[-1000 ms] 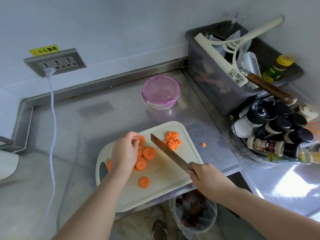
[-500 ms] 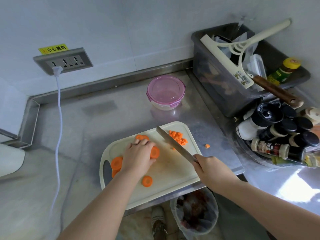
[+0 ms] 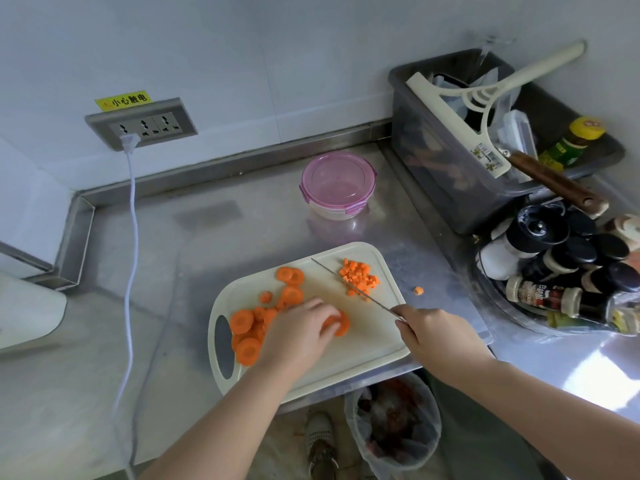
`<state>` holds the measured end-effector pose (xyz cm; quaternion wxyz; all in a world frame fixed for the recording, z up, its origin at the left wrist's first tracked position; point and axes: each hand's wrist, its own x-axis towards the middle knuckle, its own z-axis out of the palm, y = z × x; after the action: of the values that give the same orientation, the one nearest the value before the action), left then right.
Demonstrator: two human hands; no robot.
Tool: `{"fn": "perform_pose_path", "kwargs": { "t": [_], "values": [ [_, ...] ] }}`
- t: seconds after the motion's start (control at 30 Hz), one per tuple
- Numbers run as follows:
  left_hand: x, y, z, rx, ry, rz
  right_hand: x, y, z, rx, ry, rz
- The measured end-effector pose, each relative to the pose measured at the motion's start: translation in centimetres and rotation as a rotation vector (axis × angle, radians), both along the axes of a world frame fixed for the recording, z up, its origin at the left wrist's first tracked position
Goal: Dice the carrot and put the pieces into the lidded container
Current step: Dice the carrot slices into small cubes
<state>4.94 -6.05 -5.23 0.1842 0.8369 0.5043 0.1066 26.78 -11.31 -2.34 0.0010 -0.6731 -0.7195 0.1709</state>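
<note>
A cream cutting board (image 3: 360, 348) lies on the steel counter. Several round carrot slices (image 3: 242, 322) are spread over its left half, and a small pile of diced carrot (image 3: 358, 277) sits at its far right corner. One stray dice piece (image 3: 418, 290) lies on the counter beside the board. My left hand (image 3: 298, 332) pinches a small stack of slices (image 3: 341, 323) near the board's middle. My right hand (image 3: 436, 337) grips the handle of a knife (image 3: 349, 285), whose blade lies low beside the diced pile. The round container with a pink lid (image 3: 337, 183) stands closed behind the board.
A grey bin (image 3: 450, 174) with a squeegee and utensils stands at the back right. Spice bottles (image 3: 568, 268) crowd a tray to the right. A white cord (image 3: 131, 237) hangs from the wall socket across the counter's left. A lined trash bin (image 3: 393, 424) sits below the counter edge.
My left hand slid a stack of slices from the board's left toward its middle. The knife blade came down lower beside the diced pile.
</note>
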Motion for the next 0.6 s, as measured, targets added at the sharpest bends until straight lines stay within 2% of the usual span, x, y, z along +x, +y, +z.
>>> {"fn": "perform_pose_path", "kwargs": {
  "t": [0.1,0.13,0.2,0.3,0.37,0.43,0.6],
  "values": [
    [-1.3,1.0,1.2,0.103,-0.314,0.467,0.3,0.0,-0.1,0.088,-0.103,0.058],
    [-1.6,1.6,1.6,0.129,-0.374,0.529,0.4,0.1,0.0,0.130,-0.147,0.094],
    [-1.4,3.0,2.5,0.137,-0.348,0.378,0.9,0.4,0.5,0.194,-0.214,0.154],
    [0.7,3.6,3.3,0.006,-0.223,0.013,1.3,0.7,0.8,0.256,-0.263,0.171],
    [2.2,3.8,2.9,-0.080,-0.096,-0.103,1.6,1.0,0.7,0.283,-0.262,0.177],
    [3.2,4.1,2.2,-0.127,-0.058,-0.117,1.8,1.2,0.8,0.299,-0.254,0.175],
    [1.2,5.6,2.8,-0.037,-0.301,0.138,1.9,1.5,1.6,0.236,-0.161,0.046]
  ]
}}
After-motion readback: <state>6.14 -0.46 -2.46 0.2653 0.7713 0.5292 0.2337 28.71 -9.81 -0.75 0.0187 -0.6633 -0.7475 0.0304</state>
